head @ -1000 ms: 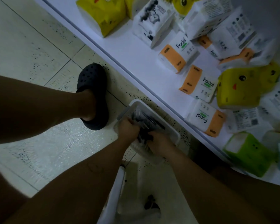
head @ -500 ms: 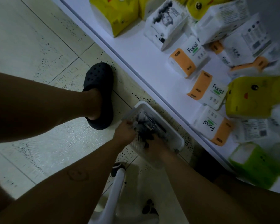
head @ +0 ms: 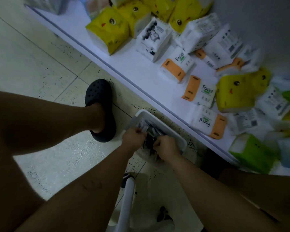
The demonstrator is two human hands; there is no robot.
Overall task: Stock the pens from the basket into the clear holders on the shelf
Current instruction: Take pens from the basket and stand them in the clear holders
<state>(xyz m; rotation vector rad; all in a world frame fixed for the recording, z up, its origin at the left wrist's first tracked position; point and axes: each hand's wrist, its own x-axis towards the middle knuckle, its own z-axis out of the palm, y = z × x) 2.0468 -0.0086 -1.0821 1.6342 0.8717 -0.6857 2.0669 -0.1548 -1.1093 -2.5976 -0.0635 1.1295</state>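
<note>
A white basket stands on the tiled floor beside the low shelf, holding several dark pens. My left hand reaches into its near left side, fingers closed on a bunch of pens. My right hand is in the basket's near side, fist closed around more dark pens that stick out below it. My hands hide much of the basket's inside. No clear holders show in this view.
The low white shelf runs diagonally and carries yellow, white, orange and green tissue packs. My foot in a dark clog stands left of the basket. A white stool leg or bar rises below my arms.
The camera has tilted and shifted, so the shelf appears lower and more to the right. Both hands stay in the basket and have closed tighter on pens.
</note>
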